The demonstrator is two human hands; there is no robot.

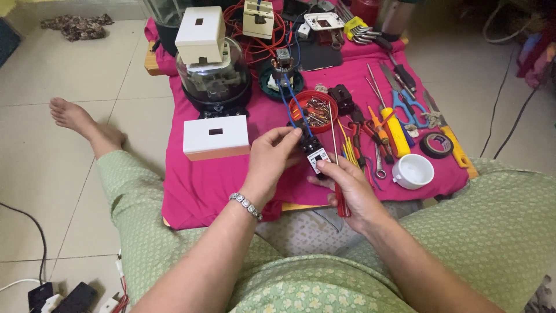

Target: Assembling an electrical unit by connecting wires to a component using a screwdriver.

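Breaker (314, 153) pinched between fingers (288, 137) (both hands).

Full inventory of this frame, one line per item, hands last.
circuit breaker: 1, black and white, held in both hands
blue wires: 2, from breaker up to the switch part
red bowl: 1, holds screws, mid cloth
white boxes: 2, one flat on cloth, one atop the meter
glass-domed meter: 1, clear and black, upper left
yellow screwdriver: 1, right of bowl
blue-handled scissors: 1, right side
tape roll: 1, black, right edge
white cup: 1, lower right of cloth
pink cloth: 1, over a board on the floor
red-handled screwdriver: 1, in right hand
left hand: bracelet on wrist, fingers on breaker
right hand: grips breaker and screwdriver
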